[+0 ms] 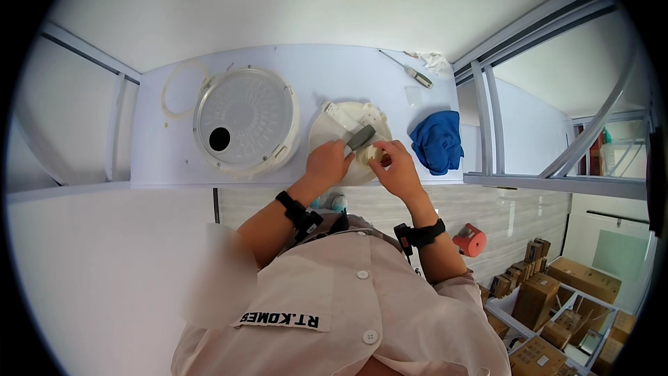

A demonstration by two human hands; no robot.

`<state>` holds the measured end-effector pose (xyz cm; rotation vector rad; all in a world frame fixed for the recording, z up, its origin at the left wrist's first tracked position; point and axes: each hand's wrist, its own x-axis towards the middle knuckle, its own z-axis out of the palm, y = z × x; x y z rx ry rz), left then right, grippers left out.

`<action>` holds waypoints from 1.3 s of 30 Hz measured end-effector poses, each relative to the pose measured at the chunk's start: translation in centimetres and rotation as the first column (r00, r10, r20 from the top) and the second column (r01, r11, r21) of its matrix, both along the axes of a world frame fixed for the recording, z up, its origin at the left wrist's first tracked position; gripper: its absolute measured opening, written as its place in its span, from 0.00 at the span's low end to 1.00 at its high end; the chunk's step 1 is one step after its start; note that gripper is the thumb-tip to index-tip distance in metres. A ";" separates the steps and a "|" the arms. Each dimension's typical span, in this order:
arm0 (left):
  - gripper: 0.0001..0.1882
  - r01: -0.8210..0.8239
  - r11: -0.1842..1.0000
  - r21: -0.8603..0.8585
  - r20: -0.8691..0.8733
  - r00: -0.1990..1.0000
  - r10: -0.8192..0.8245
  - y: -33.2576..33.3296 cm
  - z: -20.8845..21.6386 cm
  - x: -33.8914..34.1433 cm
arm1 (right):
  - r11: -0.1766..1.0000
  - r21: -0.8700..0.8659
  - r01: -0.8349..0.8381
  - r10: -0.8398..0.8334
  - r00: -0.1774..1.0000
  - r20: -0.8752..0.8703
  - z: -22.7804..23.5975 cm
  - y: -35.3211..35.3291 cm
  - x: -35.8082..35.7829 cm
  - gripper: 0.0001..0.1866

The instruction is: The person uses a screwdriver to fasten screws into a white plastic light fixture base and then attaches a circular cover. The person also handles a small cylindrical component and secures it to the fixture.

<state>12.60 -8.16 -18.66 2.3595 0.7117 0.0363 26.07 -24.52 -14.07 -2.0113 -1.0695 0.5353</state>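
Observation:
A cream-white round plastic part (337,120) lies on the bench in front of me, with a raised, clip-like rim at its far edge. Over its near left side, my left hand (328,165) is closed on a grey-handled tool (361,137); the tool's working end cannot be made out. My right hand (398,169) is at the near right side, with thumb and fingers pinching a small cream round piece (374,154). Both hands partly cover the large part. Left of them sits a round white housing (247,115) with a clear ribbed lid and a black round hole.
A crumpled blue cloth (438,142) lies to the right. Behind it are a screwdriver (417,76), a small clear sheet (413,96) and crumpled white material (436,63). A thin cream ring (167,94) rests at far left. Metal frames flank the bench; cardboard boxes (536,299) stand lower right.

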 end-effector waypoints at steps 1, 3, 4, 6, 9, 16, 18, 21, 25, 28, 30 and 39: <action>0.18 -0.001 1.000 0.004 0.009 1.000 0.001 0.0 -0.1 0.0 | 1.000 -0.019 -0.004 0.005 0.999 0.051 -0.1 0.1 -0.3 0.21; 0.18 -0.005 1.000 0.003 0.004 1.000 0.005 -0.1 -0.2 0.0 | 0.998 -0.056 -0.012 0.020 0.988 0.154 -0.3 0.4 -1.0 0.21; 0.18 -0.007 1.000 0.003 0.002 1.000 0.007 -0.1 -0.3 0.0 | 0.998 -0.058 -0.016 0.026 0.983 0.180 -0.5 0.5 -1.1 0.21; 0.18 -0.013 1.000 -0.009 -0.005 1.000 0.013 -0.1 -0.3 0.0 | 0.998 -0.062 -0.024 0.038 0.972 0.232 -1.0 0.6 -1.3 0.20; 0.18 -0.013 1.000 -0.007 -0.001 1.000 0.013 -0.1 -0.4 -0.1 | 0.995 -0.095 -0.026 0.057 0.941 0.334 -0.9 0.8 -1.6 0.20; 0.18 -0.010 1.000 -0.017 -0.039 0.999 0.009 0.0 -0.1 0.0 | 0.990 -0.126 -0.058 0.101 0.925 0.366 -1.2 1.2 -1.7 0.18; 0.18 -0.015 1.000 -0.020 -0.046 0.999 0.014 0.0 0.0 0.0 | 0.987 -0.145 -0.064 0.114 0.921 0.372 -1.1 1.3 -1.8 0.18; 0.18 -0.021 0.999 -0.026 -0.051 0.998 0.019 0.0 0.1 0.1 | 0.986 -0.152 -0.064 0.119 0.915 0.385 -1.1 1.4 -1.9 0.17; 0.17 -0.023 0.999 -0.028 -0.062 0.998 0.021 0.0 0.1 0.2 | 0.976 -0.214 -0.029 0.118 0.901 0.418 -1.2 1.6 -2.3 0.17; 0.17 -0.030 0.999 -0.029 -0.050 0.998 0.029 -0.1 0.0 0.1 | 0.968 -0.249 -0.038 0.146 0.890 0.432 -1.1 1.8 -2.3 0.17; 0.17 -0.037 0.999 -0.031 -0.045 0.998 0.036 -0.1 -0.1 0.1 | 0.962 -0.270 -0.045 0.163 0.887 0.432 -0.9 1.8 -2.4 0.17; 0.17 -0.039 0.999 -0.029 -0.032 0.999 0.038 -0.2 0.0 0.1 | 0.950 -0.311 -0.014 0.148 0.898 0.413 -1.6 1.7 -2.3 0.21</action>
